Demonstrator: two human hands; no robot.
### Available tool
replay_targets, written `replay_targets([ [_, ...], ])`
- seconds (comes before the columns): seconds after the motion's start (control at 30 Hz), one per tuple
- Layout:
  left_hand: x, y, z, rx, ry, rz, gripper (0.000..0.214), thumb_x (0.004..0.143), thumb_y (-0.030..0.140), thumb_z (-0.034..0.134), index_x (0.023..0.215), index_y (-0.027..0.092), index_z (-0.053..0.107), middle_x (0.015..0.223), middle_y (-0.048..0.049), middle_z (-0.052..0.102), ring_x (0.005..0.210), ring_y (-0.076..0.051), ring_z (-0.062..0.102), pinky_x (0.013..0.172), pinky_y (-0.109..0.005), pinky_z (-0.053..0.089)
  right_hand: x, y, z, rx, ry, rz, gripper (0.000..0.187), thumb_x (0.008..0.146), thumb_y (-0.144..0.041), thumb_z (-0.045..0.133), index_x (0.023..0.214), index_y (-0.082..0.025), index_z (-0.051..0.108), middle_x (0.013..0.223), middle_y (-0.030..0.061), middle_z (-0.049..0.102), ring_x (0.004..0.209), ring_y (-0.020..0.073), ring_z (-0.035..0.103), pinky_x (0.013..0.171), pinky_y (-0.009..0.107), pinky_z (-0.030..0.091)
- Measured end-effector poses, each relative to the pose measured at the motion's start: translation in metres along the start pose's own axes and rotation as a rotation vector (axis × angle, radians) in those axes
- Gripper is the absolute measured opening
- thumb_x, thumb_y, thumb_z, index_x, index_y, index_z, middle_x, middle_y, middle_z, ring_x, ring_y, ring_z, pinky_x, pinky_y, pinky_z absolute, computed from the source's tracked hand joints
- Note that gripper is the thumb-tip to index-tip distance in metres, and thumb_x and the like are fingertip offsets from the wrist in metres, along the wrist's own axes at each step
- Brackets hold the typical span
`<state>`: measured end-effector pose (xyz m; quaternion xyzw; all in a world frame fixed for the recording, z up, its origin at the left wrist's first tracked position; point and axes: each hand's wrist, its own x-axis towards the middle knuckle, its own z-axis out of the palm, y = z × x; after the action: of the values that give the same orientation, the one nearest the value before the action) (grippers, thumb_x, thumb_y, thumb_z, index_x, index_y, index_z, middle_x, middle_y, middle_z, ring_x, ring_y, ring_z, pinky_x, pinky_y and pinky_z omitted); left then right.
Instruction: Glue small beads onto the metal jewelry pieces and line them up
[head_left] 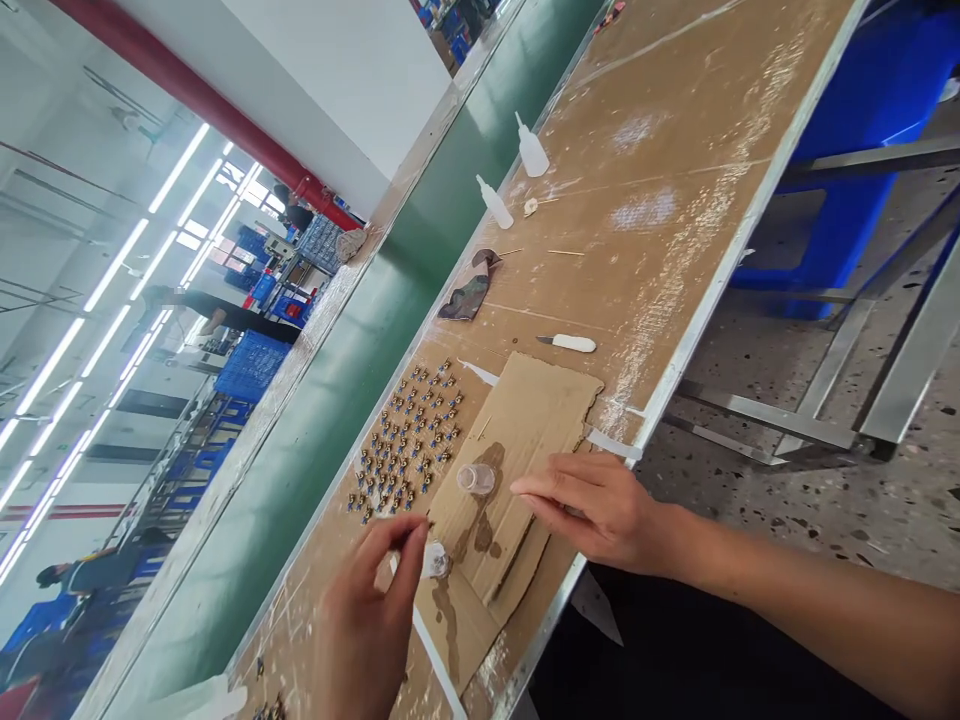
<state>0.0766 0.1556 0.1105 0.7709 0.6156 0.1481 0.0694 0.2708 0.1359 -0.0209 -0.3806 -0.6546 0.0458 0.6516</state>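
Note:
My left hand (371, 610) is pinched at the lower middle, thumb against forefinger, with a tiny dark speck at the fingertips that is too small to name. Close beside those fingertips stands a small clear container (436, 561). My right hand (600, 508) is closed with its fingers pressed together over the cardboard (544, 400); whatever it holds, if anything, is hidden. Between the hands, a clear plastic cup (477, 479) sits on the stained cardboard. Beyond my left hand, many small brass-and-blue parts (405, 440) stand in rows on the table.
A white-handled knife (574, 343) lies past the cardboard. Farther off are a camouflage cloth (469, 290) and two white nozzle bottles (495, 205). A green strip (352, 400) runs along the table's left. A blue stool (840, 220) stands right; people work in the background.

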Motion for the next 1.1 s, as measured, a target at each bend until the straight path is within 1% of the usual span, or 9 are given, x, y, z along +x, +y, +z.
replay_targets([
  [0.1, -0.037, -0.025, -0.015, -0.038, 0.114, -0.337, 0.034, 0.064, 0.055, 0.065, 0.077, 0.025, 0.071, 0.077, 0.0001, 0.072, 0.077, -0.021, 0.067, 0.077, -0.03, 0.051, -0.001, -0.001, -0.002, 0.012, -0.025, 0.024, 0.011, 0.088, -0.011, 0.051, 0.093, -0.012, 0.06, 0.065, 0.0008, 0.058, 0.057, 0.0076, 0.051, 0.053, 0.02, 0.04],
  [0.2, -0.076, -0.056, -0.019, -0.189, 0.232, -0.635, 0.044, 0.049, 0.056, 0.074, 0.074, 0.021, 0.072, 0.079, -0.0035, 0.073, 0.083, -0.024, 0.067, 0.08, -0.031, 0.051, -0.002, -0.004, -0.004, 0.008, -0.058, 0.047, 0.012, 0.088, -0.012, 0.051, 0.097, -0.015, 0.06, 0.069, 0.0007, 0.061, 0.061, 0.0072, 0.055, 0.058, 0.02, 0.043],
  [0.27, -0.1, -0.074, -0.013, -0.307, 0.298, -0.768, 0.046, 0.044, 0.054, 0.077, 0.074, 0.019, 0.072, 0.08, -0.0045, 0.073, 0.084, -0.023, 0.067, 0.08, -0.03, 0.052, -0.002, -0.006, -0.004, 0.009, -0.081, 0.058, 0.013, 0.088, -0.011, 0.052, 0.098, -0.016, 0.059, 0.072, 0.0008, 0.064, 0.063, 0.0069, 0.057, 0.058, 0.019, 0.044],
  [0.37, -0.125, -0.09, 0.002, -0.378, 0.402, -0.875, 0.045, 0.046, 0.052, 0.078, 0.075, 0.018, 0.071, 0.077, -0.0037, 0.072, 0.08, -0.021, 0.066, 0.078, -0.028, 0.051, -0.002, -0.008, -0.003, 0.015, -0.1, 0.06, 0.015, 0.087, -0.01, 0.054, 0.099, -0.017, 0.059, 0.076, 0.0011, 0.066, 0.065, 0.0074, 0.06, 0.059, 0.019, 0.045],
  [0.5, -0.14, -0.094, 0.022, -0.35, 0.395, -0.897, 0.043, 0.053, 0.053, 0.074, 0.077, 0.017, 0.071, 0.076, -0.0039, 0.071, 0.076, -0.02, 0.064, 0.072, -0.028, 0.051, -0.002, -0.011, -0.001, -0.015, -0.121, 0.045, 0.018, 0.085, -0.009, 0.056, 0.1, -0.018, 0.059, 0.075, 0.0009, 0.067, 0.065, 0.0084, 0.062, 0.058, 0.021, 0.047],
  [0.67, -0.142, -0.099, 0.033, -0.315, 0.395, -0.884, 0.042, 0.059, 0.054, 0.07, 0.079, 0.017, 0.07, 0.078, -0.0042, 0.071, 0.078, -0.02, 0.063, 0.073, -0.028, 0.049, -0.004, -0.011, -0.003, -0.099, -0.129, 0.054, 0.016, 0.086, -0.01, 0.055, 0.098, -0.019, 0.06, 0.073, 0.0012, 0.068, 0.063, 0.0101, 0.063, 0.054, 0.023, 0.045],
  [0.9, -0.138, -0.103, 0.039, -0.215, 0.418, -0.841, 0.038, 0.056, 0.056, 0.072, 0.073, 0.022, 0.071, 0.073, -0.0036, 0.072, 0.073, -0.024, 0.066, 0.068, -0.034, 0.053, -0.005, -0.012, -0.003, -0.145, -0.151, 0.075, 0.016, 0.087, -0.012, 0.054, 0.098, -0.022, 0.059, 0.072, -0.0006, 0.069, 0.064, 0.0115, 0.065, 0.053, 0.024, 0.046],
  [0.97, -0.137, -0.105, 0.037, -0.214, 0.43, -0.836, 0.034, 0.052, 0.054, 0.076, 0.069, 0.026, 0.071, 0.07, -0.0024, 0.072, 0.07, -0.024, 0.067, 0.064, -0.034, 0.055, -0.005, -0.012, -0.003, -0.152, -0.148, 0.086, 0.017, 0.087, -0.013, 0.054, 0.099, -0.024, 0.059, 0.072, -0.0013, 0.069, 0.063, 0.0117, 0.065, 0.053, 0.024, 0.046],
  [1.1, -0.136, -0.107, 0.032, -0.266, 0.389, -0.763, 0.027, 0.047, 0.047, 0.082, 0.066, 0.031, 0.071, 0.067, 0.0008, 0.073, 0.064, -0.025, 0.068, 0.054, -0.033, 0.056, -0.005, -0.011, -0.004, -0.139, -0.149, 0.09, 0.019, 0.088, -0.014, 0.053, 0.101, -0.027, 0.058, 0.071, -0.0024, 0.068, 0.059, 0.0116, 0.063, 0.05, 0.025, 0.045],
])
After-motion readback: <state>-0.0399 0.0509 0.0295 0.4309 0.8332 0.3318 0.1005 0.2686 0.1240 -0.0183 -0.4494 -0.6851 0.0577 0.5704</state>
